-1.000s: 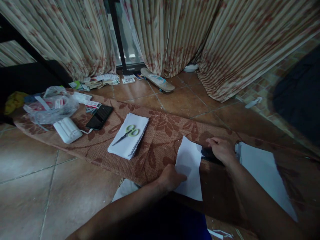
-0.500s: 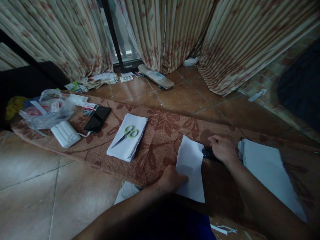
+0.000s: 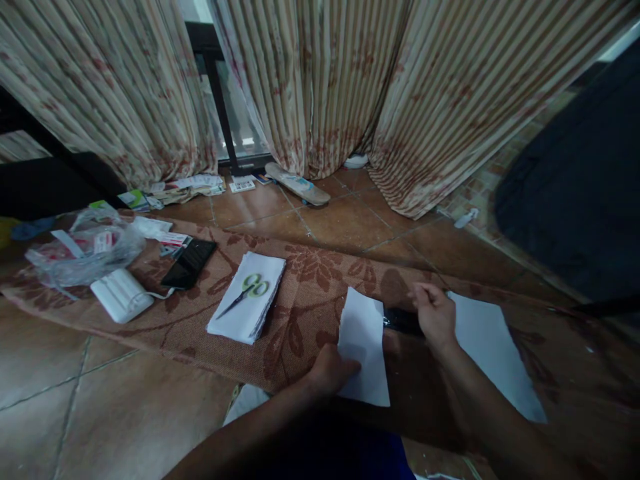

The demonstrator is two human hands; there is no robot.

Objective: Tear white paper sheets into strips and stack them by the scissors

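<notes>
A white sheet of paper (image 3: 366,340) lies in front of me. My left hand (image 3: 334,368) grips its lower left edge, with the thumb on top and the fingers mostly hidden underneath. Touching the sheet's right edge is a shiny black object (image 3: 401,321) whose kind I cannot make out. My right hand (image 3: 436,313) is beside that object's right end, fingers curled together; whatever they hold, if anything, is hidden. Right of this hand lies larger white paper (image 3: 495,347), partly covered by my forearm. To the left, green-handled scissors (image 3: 253,287) rest on a stack of cut white paper (image 3: 235,323).
The brown patterned cloth (image 3: 310,273) bears a black phone (image 3: 189,264), a white charger-like device (image 3: 121,295) with a cable, and a clear plastic bag (image 3: 90,247). Beyond, a skateboard (image 3: 297,183) stands on the tiled floor near striped curtains (image 3: 340,87).
The whole view has shifted, so things appear further left and mostly lower. My right hand has moved slightly up off the black object, which shows more now. My left hand keeps its grip on the sheet.
</notes>
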